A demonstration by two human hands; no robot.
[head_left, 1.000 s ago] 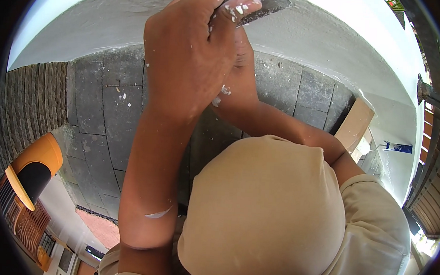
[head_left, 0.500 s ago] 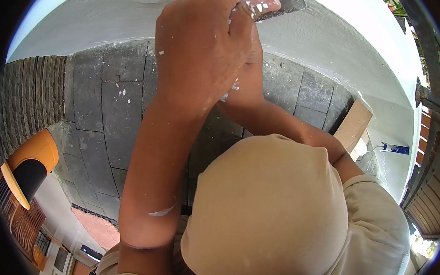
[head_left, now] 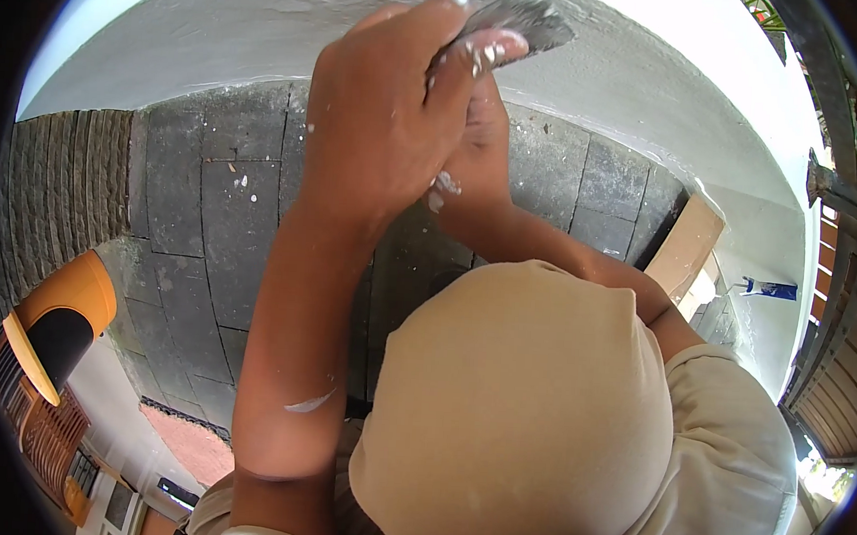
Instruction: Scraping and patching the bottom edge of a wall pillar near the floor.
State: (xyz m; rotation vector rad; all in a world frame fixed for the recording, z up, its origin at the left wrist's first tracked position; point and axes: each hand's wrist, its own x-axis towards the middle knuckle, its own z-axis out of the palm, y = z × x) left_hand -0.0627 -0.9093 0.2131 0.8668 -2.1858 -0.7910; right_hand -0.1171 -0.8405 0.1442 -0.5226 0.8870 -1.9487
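Against white wall (head_left: 267, 27), both hands (head_left: 397, 130) raised, clasping scraper (head_left: 519, 16)

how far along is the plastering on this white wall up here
Done: the white wall above the dark stone tiles already looks coated. In hand: the left hand and the right hand together press a plaster-smeared trowel against it. What remains lies beyond the frame; I cannot tell.
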